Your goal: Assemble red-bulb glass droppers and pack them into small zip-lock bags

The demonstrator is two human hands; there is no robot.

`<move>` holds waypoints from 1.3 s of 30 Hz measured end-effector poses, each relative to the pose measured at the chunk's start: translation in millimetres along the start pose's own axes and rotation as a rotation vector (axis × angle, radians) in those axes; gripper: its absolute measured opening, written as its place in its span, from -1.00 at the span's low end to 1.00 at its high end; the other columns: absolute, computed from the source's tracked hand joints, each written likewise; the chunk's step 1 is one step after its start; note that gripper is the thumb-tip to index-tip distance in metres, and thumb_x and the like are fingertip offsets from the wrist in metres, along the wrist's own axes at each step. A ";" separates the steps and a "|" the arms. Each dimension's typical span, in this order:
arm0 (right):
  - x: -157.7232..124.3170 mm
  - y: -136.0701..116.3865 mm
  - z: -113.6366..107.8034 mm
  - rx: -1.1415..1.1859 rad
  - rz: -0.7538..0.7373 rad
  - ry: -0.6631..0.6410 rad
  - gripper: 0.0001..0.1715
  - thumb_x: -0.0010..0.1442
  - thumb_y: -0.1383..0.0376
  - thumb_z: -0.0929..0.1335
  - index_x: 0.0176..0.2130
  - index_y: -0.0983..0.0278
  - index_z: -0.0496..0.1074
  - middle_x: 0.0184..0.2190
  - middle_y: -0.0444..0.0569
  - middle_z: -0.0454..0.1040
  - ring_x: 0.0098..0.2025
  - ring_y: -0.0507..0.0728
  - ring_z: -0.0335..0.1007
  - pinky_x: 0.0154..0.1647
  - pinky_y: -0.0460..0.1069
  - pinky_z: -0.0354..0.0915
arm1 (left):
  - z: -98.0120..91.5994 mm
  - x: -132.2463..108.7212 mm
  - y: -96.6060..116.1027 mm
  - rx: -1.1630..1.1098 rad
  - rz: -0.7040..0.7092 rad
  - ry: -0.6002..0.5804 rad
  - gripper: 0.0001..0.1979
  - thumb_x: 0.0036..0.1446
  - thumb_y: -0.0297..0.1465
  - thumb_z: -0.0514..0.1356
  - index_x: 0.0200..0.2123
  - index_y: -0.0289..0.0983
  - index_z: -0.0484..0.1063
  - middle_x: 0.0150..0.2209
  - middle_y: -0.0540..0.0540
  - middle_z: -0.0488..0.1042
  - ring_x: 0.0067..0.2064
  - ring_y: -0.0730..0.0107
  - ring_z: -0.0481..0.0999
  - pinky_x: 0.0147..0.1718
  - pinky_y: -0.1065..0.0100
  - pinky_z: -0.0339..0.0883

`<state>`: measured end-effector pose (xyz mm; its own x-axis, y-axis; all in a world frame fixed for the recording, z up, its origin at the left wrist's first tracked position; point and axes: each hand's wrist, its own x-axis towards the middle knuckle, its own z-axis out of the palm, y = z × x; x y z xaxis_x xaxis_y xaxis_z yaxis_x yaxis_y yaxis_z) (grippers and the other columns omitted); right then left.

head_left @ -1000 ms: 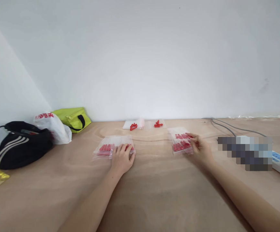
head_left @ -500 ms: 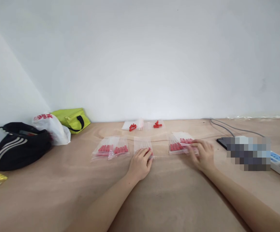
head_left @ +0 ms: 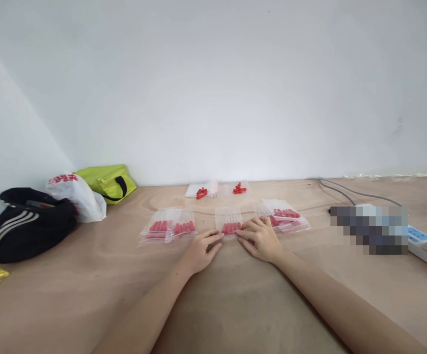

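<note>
A small clear zip bag (head_left: 228, 216) with a row of red capsule-like pieces (head_left: 231, 228) lies flat in the middle of the table. At its lower left edge is my left hand (head_left: 200, 251), fingers stretched, thumb apart. My right hand (head_left: 262, 240) rests at the lower right corner, fingertips touching the bag, fingers spread. Partly behind my right hand, overlapping bags (head_left: 286, 221) hold more red pieces. To the left lie further filled bags, one bag (head_left: 159, 223) beside another bag (head_left: 183, 223).
Near the wall are loose red pieces (head_left: 201, 192) on flat bags and another red pile (head_left: 240, 188). A black bag (head_left: 32, 231), white plastic bag (head_left: 84, 201) and lime-green bag (head_left: 106, 182) stand left. A power strip (head_left: 419, 235), cables (head_left: 340, 189) and a blurred-out object are right.
My right hand has moved left from the right-hand bags to the middle bag. My left hand has slid back off the middle bag's pieces to its edge. The middle bag sits slightly further right.
</note>
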<state>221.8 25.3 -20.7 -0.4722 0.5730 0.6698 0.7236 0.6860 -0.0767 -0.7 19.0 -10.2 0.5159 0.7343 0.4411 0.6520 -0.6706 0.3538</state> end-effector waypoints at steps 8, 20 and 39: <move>-1.3 5.5 7.2 0.110 0.034 -0.009 -0.78 0.20 0.39 0.19 -0.33 0.27 0.40 -0.38 -0.02 0.43 -0.32 0.07 0.29 -0.31 0.01 0.10 | 5.2 5.2 -4.5 0.089 0.054 0.095 -0.73 0.06 -0.40 0.17 -0.13 -0.26 0.41 -0.14 -0.13 0.46 -0.13 0.30 0.46 -0.15 0.26 0.38; -3.6 8.9 8.3 0.371 0.082 0.030 -0.85 0.15 0.43 0.21 -0.28 0.23 0.31 -0.32 -0.02 0.41 -0.28 0.07 0.36 -0.28 -0.04 0.30 | 13.1 11.4 -10.9 0.273 0.279 0.208 -0.76 0.20 -0.49 -0.03 -0.32 -0.29 0.43 -0.37 -0.08 0.50 -0.36 0.40 0.50 -0.38 0.39 0.42; -2.9 13.9 3.7 -0.273 -0.167 0.147 -0.76 0.14 0.45 0.24 -0.47 0.28 0.42 -0.49 -0.11 0.45 -0.45 0.01 0.21 -0.33 -0.02 0.00 | 11.0 11.7 -8.2 0.286 0.249 0.185 -0.78 0.19 -0.51 -0.04 -0.37 -0.31 0.39 -0.42 -0.08 0.47 -0.40 0.38 0.47 -0.40 0.38 0.38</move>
<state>231.3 34.8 -26.5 -0.5318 0.3787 0.7575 0.7600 0.6080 0.2296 6.2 34.2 -16.9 0.5857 0.5049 0.6340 0.6617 -0.7496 -0.0142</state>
